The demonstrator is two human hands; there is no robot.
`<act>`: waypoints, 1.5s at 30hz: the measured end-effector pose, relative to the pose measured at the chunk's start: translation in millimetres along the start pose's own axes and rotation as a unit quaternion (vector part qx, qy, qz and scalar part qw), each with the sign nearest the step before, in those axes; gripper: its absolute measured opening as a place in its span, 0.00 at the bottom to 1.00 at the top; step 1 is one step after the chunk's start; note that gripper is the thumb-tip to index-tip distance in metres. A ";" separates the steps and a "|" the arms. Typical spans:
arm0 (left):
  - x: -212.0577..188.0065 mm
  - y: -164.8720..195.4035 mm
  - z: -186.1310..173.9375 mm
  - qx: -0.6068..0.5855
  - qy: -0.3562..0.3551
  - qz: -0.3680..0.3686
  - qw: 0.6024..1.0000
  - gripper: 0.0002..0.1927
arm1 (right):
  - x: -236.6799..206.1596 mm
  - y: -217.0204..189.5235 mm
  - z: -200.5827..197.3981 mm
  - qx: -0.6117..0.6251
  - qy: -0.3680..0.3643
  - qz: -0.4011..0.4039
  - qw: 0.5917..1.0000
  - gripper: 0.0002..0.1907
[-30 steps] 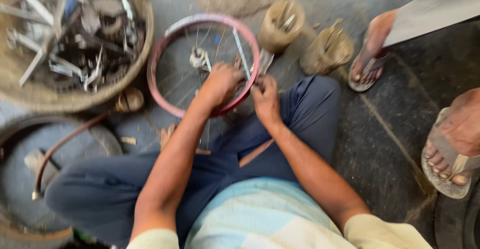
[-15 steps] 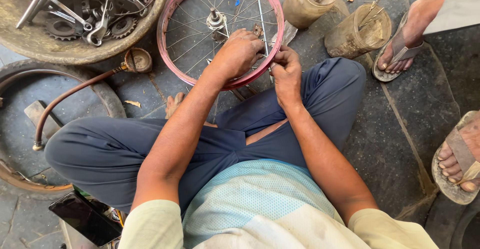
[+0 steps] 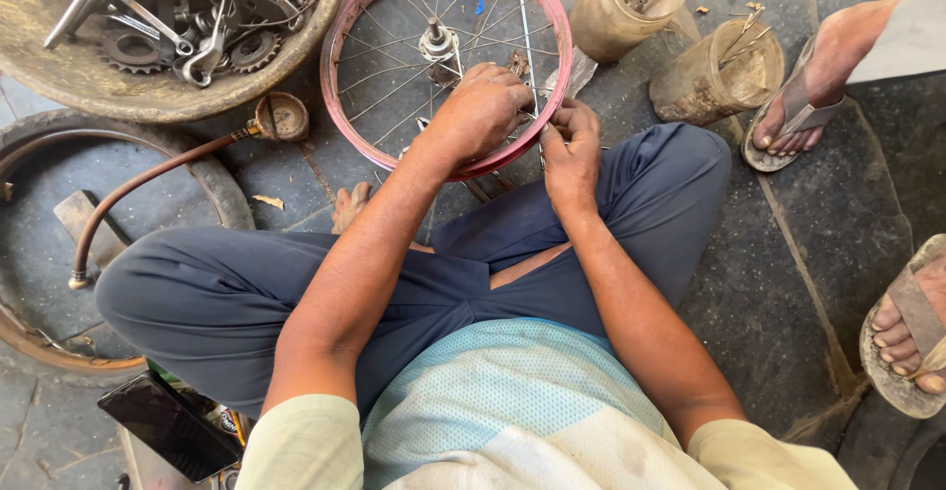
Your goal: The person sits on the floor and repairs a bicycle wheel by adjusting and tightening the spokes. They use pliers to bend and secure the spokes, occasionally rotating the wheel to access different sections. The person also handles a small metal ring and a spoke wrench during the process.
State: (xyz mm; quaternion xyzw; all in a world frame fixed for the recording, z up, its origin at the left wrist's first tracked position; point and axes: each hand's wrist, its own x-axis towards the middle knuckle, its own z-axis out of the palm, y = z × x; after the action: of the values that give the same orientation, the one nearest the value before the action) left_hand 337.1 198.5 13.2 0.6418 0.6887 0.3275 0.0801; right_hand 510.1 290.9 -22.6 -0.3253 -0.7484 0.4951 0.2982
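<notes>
The left hand (image 3: pixel 480 112) lies curled over the near rim of the wheel (image 3: pixel 445 61), fingers folded down among the spokes and gripping there; what exactly they close on is hidden under the knuckles. The right hand (image 3: pixel 570 145) sits just beside it at the rim's near right edge, fingertips pinched on something small and thin, seemingly a spoke end or nipple, too small to tell. The wheel, pink-rimmed, lies flat on the stone floor in front of the crossed knees, its hub (image 3: pixel 438 38) beyond the left hand. The step in hand looks like fitting or tightening a spoke at the rim; the next move would call for a steady hold on the rim while the pinching fingers turn. Left of the wheel sits a bowl of tools (image 3: pixel 118 91), right of it two jars (image 3: pixel 631 2), and further right another person's sandalled foot (image 3: pixel 788 120)
</notes>
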 end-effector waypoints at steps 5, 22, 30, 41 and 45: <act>1.8 -1.8 -2.9 -0.032 -0.015 -0.020 0.999 0.09 | -2.4 -1.7 -2.1 0.195 -0.019 0.085 0.977 0.09; -0.5 -4.3 6.4 -0.002 0.014 -0.001 1.000 0.05 | -2.3 -1.4 -3.8 -0.102 -0.010 -0.082 0.991 0.06; -2.4 -0.8 1.0 -0.016 0.020 -0.002 1.000 0.06 | -4.5 -6.4 -1.9 -0.020 -0.012 -0.012 1.000 0.06; -1.3 1.5 -0.2 -0.026 0.021 -0.011 0.999 0.05 | -1.2 -2.2 0.0 0.088 -0.028 0.056 0.994 0.08; -0.7 0.9 1.2 -0.008 0.010 -0.015 1.000 0.05 | -2.6 -0.9 -2.3 0.162 -0.023 0.140 0.977 0.14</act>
State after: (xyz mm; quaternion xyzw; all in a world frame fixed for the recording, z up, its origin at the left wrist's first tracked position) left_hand 338.6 198.3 12.6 0.6271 0.6966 0.3385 0.0832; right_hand 513.2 289.9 -21.4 -0.3627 -0.6123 0.6536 0.2576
